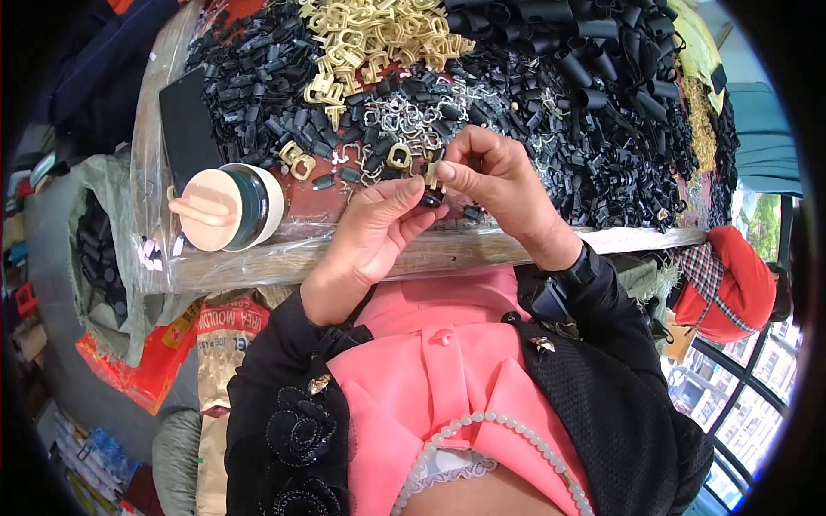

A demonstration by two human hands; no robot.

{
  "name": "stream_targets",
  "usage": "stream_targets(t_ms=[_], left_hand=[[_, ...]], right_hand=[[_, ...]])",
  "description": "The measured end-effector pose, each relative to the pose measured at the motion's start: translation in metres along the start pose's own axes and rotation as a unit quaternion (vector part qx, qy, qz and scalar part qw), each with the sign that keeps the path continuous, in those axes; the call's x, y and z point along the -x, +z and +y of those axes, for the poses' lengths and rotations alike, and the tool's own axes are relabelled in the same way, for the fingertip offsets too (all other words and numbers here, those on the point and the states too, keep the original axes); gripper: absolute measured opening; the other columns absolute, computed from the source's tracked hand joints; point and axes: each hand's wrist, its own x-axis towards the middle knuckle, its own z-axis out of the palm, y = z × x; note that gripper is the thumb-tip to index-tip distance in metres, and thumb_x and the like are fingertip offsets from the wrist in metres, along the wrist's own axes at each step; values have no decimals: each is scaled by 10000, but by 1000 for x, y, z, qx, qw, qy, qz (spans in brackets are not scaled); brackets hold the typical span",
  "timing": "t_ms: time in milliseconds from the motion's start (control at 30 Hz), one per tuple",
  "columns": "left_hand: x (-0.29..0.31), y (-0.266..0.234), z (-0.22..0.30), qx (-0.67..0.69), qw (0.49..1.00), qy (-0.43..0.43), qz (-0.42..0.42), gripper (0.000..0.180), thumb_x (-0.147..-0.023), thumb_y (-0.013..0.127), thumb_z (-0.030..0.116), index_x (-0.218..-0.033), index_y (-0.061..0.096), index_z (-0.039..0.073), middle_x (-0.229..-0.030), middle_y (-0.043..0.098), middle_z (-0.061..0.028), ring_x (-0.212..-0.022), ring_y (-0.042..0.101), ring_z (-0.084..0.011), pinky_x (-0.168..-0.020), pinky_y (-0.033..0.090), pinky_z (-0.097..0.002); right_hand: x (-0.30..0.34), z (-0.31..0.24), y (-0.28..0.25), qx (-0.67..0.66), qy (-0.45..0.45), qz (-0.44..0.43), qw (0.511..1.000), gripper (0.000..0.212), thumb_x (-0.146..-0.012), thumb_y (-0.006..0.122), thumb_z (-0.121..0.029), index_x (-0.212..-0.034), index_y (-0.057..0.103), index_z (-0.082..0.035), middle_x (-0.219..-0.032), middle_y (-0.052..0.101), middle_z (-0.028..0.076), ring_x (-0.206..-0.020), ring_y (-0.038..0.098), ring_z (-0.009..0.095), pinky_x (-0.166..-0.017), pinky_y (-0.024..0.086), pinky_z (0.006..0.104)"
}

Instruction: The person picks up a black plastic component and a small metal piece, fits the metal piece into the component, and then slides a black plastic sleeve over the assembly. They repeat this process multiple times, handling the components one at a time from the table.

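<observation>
My left hand (pixel 379 228) and my right hand (pixel 508 189) meet above the table's near edge. Between their fingertips is a small black plastic part (pixel 431 199) with a beige piece against it; fingers cover much of both. The left fingers pinch the black part from below and the side, while the right thumb and forefinger close on the beige piece. Just beyond my hands lie bent metal wire clips (pixel 404 120), loose beige plastic pieces (pixel 298 163) and many small black plastic parts (pixel 258 103).
A heap of beige pieces (pixel 379 30) and black tubes (pixel 594 64) cover the far side. At left stand a pink-lidded cup (pixel 211 211) and a flat black panel (pixel 185 125). A sack (pixel 107 258) hangs beside the table. Another person in red (pixel 731 279) is at right.
</observation>
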Motion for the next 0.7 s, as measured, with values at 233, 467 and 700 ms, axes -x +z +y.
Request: stream_targets(t_ms=[233,467,700], left_hand=[[-2,-3,1,15,1000,-2,1,200,-775,593,175,-896,573,18,-821,587,-53,-770,588,-176,-669,492,-210],[-3,-2,-2,23,999,19,18,196,-775,592,173,-894,572,18,-817,586,-51,-766,588,-172,-660,493,-210],[0,7,6,-36,999,0,-5,190,-780,573,135,-904,567,-9,-837,592,-73,-739,595,-165,-662,493,-208]], right_hand=[[-2,7,7,-27,1,41,999,166,-789,583,-145,-736,472,-34,-601,499,-7,-493,472,43,-434,395,176],[5,23,22,-104,-14,125,987,159,-797,573,-139,-741,462,-40,-601,495,-15,-486,447,33,-439,386,164],[-1,9,2,-107,35,7,994,170,-791,582,-149,-752,463,-33,-592,474,-29,-522,442,30,-454,377,193]])
